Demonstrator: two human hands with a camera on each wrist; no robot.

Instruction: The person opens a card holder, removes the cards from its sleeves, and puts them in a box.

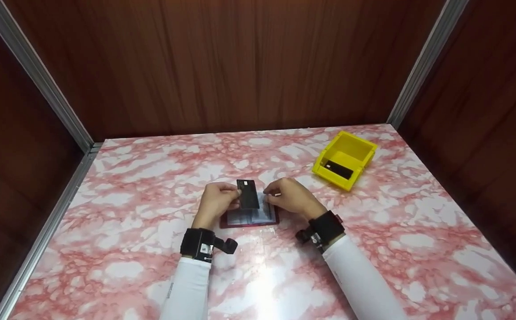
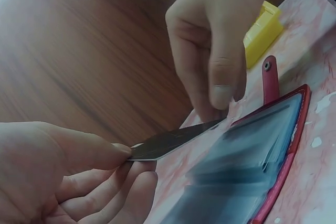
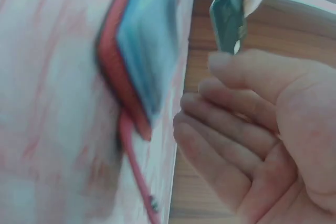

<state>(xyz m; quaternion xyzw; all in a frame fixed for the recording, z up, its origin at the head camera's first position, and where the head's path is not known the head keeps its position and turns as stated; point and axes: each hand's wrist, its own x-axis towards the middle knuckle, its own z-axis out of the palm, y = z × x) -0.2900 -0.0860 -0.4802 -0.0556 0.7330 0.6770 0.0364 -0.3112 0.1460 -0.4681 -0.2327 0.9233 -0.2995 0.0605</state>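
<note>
A dark card (image 1: 248, 194) with a small light chip is pinched between the thumb and fingers of my left hand (image 1: 218, 199). It is held up over a red card holder (image 1: 225, 225), which lies spread out on the table. Clear plastic sleeves (image 2: 236, 156) fill the holder's inside. My right hand (image 1: 294, 196) hovers at the holder's right side, its fingers loosely bent with nothing between them. In the right wrist view the right thumb tip is close to the card's chip end. A red snap strap (image 2: 270, 80) sticks out from the holder.
A yellow bin (image 1: 359, 148) stands at the back right of the pink-and-white marbled table (image 1: 142, 200). Another dark card (image 1: 338, 170) lies inside it. Brown wood-look panels (image 1: 240, 66) enclose the table at the back and both sides.
</note>
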